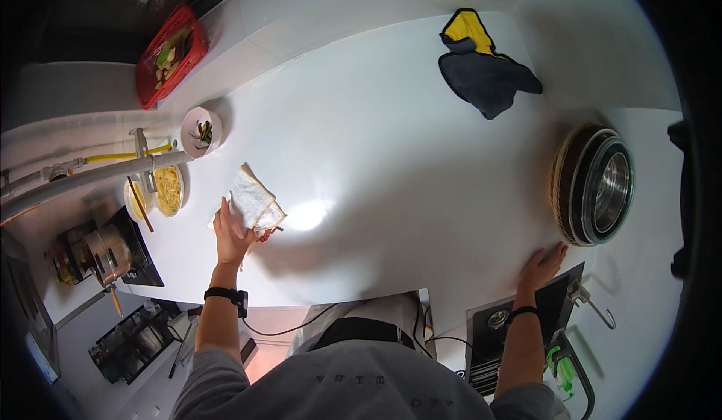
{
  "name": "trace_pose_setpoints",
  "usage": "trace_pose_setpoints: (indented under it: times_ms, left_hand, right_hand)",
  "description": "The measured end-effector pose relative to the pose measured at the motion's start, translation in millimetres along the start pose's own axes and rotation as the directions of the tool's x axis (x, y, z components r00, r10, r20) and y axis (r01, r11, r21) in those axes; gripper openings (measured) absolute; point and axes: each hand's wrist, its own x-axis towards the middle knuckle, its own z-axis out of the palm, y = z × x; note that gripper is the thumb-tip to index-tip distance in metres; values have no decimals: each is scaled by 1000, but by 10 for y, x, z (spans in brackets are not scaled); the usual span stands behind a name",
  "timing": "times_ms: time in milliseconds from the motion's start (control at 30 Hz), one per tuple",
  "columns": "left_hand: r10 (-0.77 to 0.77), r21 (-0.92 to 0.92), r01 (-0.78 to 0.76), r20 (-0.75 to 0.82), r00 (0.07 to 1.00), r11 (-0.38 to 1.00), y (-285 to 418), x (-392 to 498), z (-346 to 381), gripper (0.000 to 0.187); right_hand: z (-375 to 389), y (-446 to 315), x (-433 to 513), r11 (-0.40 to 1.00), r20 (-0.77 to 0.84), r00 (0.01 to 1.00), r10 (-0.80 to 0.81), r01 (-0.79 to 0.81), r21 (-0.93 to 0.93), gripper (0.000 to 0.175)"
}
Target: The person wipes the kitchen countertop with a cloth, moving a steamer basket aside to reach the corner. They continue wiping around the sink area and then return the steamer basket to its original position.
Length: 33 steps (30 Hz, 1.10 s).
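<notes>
My left hand (230, 239) presses on a folded white cloth (255, 194) with a tan border, lying on the left of the white countertop. Small red bits (268, 234) show at the cloth's lower edge; what they are is unclear. On the right, my right hand (542, 266) rests with its fingers apart on the counter between the dark sink and a stack of bowls. Nothing shows in it. That stack has a steel bowl (613, 191) on top and a woven rim (558, 183) at its side.
A grey and yellow cloth (491, 76) lies at the back right. At the left stand a white bowl (190, 132), a dish of yellow food (168, 189), a red basket (198, 45) and a pot (110, 253) on the stove. The sink (479, 330) is at the lower right.
</notes>
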Motion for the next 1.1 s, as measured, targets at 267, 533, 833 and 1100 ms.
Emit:
trace_pose_setpoints:
  times_ms: [267, 533, 833, 1100]
  left_hand:
    - [157, -65, -162, -76, 985, 985, 705, 177, -358, 103]
    - [678, -285, -639, 58, 733, 715, 3095, 1276, 156, 57]
    - [799, -109, -823, -199, 567, 557, 5115, 2670, 1340, 40]
    - [653, 38, -655, 45, 756, 755, 5085, 2916, 1572, 55]
  right_hand:
    - [-81, -244, 67, 992, 50, 996, 73, -67, -108, 58]
    - [-21, -2099, 391, 678, 127, 789, -601, 419, 604, 60]
    - [402, -3275, 1216, 876, 77, 930, -361, 309, 370, 67]
    - [381, -3274, 1154, 904, 122, 938, -325, 270, 333, 65]
